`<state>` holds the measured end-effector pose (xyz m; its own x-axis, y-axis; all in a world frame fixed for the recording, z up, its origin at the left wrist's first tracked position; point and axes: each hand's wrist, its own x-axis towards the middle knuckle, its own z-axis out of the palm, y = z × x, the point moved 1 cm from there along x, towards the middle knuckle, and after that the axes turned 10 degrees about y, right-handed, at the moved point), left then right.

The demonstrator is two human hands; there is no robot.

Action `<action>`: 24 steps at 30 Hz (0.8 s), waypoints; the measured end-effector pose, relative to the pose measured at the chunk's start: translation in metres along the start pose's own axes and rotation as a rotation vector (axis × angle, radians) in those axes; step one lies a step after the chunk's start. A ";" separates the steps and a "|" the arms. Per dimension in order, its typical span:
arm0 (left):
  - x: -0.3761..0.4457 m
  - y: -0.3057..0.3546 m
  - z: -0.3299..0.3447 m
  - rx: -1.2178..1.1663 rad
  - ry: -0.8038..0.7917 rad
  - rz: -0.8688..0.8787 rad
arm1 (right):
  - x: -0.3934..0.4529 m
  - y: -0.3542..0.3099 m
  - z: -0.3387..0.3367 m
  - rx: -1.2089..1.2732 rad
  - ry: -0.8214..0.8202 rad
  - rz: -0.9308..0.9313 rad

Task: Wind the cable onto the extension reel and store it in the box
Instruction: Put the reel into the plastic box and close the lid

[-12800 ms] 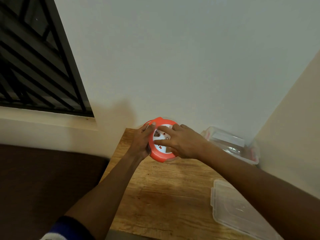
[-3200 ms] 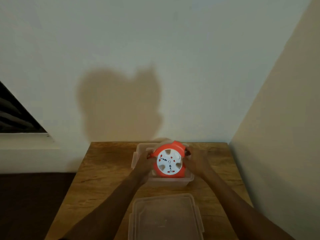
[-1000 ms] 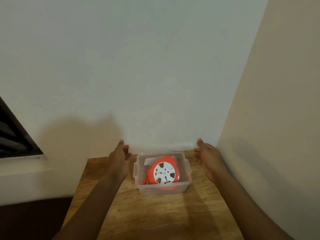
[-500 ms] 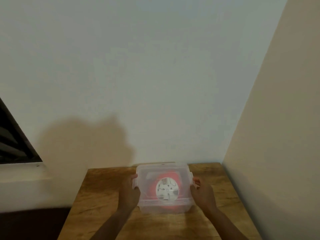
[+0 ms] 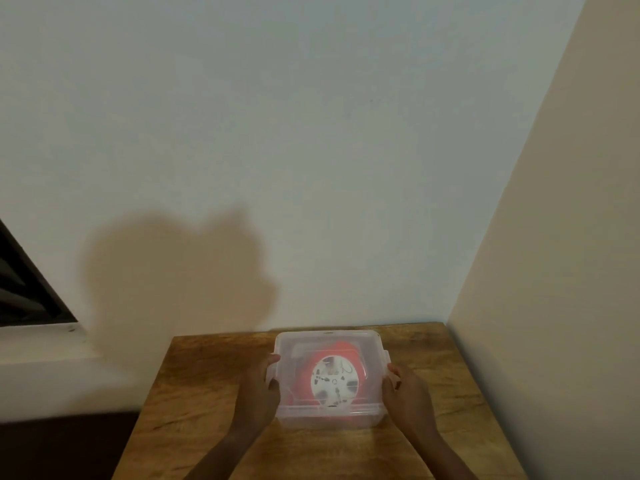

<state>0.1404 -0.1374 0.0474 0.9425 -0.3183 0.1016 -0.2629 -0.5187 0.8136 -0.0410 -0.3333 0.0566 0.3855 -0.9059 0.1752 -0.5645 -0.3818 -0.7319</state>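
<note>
- The reel, orange with a white face, lies inside the clear box under the lid
- The box sits on the wooden worktop, near the wall
- Left hand grips the box's left side
- Right hand grips its right side

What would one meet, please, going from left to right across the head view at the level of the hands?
Window frame → bare wooden table → left hand → extension reel inside the lidded clear box → right hand → beige side wall.
</note>
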 end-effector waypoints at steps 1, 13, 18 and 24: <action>0.000 -0.001 0.000 0.014 -0.012 0.012 | -0.002 0.001 0.000 0.014 0.002 0.000; -0.019 -0.022 0.007 -0.201 -0.073 -0.126 | -0.014 0.019 0.011 0.112 0.029 -0.099; -0.017 -0.025 0.005 -0.364 -0.132 -0.202 | -0.013 0.025 0.011 0.184 0.013 -0.053; -0.009 -0.030 -0.002 -0.634 -0.282 -0.541 | -0.008 0.025 0.012 0.577 -0.174 0.410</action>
<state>0.1397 -0.1175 0.0235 0.7965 -0.3844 -0.4667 0.4478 -0.1435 0.8825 -0.0494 -0.3333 0.0285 0.3633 -0.8947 -0.2597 -0.2327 0.1828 -0.9552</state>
